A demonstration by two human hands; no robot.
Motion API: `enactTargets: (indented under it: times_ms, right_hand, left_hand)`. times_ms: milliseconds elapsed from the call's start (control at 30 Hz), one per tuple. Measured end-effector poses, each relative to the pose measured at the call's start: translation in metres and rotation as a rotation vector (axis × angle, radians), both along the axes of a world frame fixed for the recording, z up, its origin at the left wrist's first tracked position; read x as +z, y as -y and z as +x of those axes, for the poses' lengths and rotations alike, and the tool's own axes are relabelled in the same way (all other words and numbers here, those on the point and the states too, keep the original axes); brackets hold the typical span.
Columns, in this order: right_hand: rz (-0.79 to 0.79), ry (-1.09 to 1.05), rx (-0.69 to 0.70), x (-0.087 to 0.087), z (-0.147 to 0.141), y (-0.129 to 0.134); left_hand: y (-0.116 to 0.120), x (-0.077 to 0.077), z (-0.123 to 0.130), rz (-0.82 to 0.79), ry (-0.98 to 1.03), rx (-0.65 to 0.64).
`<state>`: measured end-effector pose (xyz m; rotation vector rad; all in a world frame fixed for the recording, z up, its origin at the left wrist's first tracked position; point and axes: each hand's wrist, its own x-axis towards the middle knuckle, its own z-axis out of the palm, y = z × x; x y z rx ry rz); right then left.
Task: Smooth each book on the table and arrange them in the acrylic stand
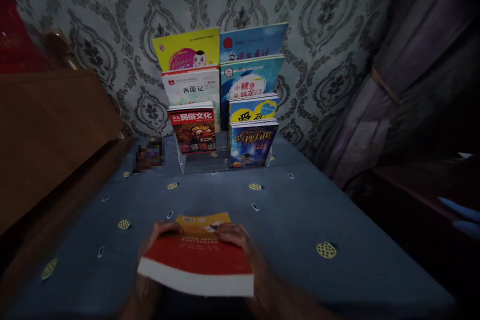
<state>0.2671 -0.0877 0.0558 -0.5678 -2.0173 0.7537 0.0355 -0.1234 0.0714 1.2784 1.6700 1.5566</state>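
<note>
A thick book [198, 255] with a red and orange cover is held at the near edge of the table, its white page edge toward me. My left hand [159, 235] grips its left side, fingers curled over the cover. On the right side, my right hand [240, 242] clasps it the same way. Both thumbs are hidden. Beyond stands a clear stepped rack [202, 164] with several upright books, among them a red-topped book [193, 130] at front left and a dark blue book [251, 145] at front right.
A blue tablecloth [210, 195] with pineapple prints covers the table. To the left stands a brown box-like piece [48, 130] with a red object [17, 35] above it. A blurred patch [149, 154] lies left of the rack. A tied curtain [378, 75] hangs at right before patterned wallpaper.
</note>
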Motion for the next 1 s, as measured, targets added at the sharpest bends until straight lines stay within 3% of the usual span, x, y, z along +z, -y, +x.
enactTargets:
  times_ms: [167,367,500,667,800,1000]
  right_hand:
    - [-0.035,0.073,0.021,0.020,0.008,0.002]
    - [0.085,0.003,-0.116,0.020,-0.010,-0.027]
    - [0.255,-0.202,-0.193,0.038,-0.036,-0.078]
    - [0.233,-0.242,-0.315,0.078,-0.067,-0.146]
    - [0.183,-0.216,-0.335,0.084,-0.080,-0.181]
    - [0.090,-0.186,-0.334,0.063,-0.082,-0.205]
  left_hand:
    - [-0.006,0.005,0.004,-0.010,0.026,-0.028]
    - [-0.033,0.027,0.003,0.185,0.045,-0.060]
    - [-0.076,0.057,-0.003,0.412,-0.125,-0.031]
    - [-0.152,0.081,-0.018,0.575,-0.067,0.046]
    - [-0.193,0.079,-0.023,0.598,-0.001,-0.007]
    - [-0.214,0.059,-0.027,0.540,0.008,-0.023]
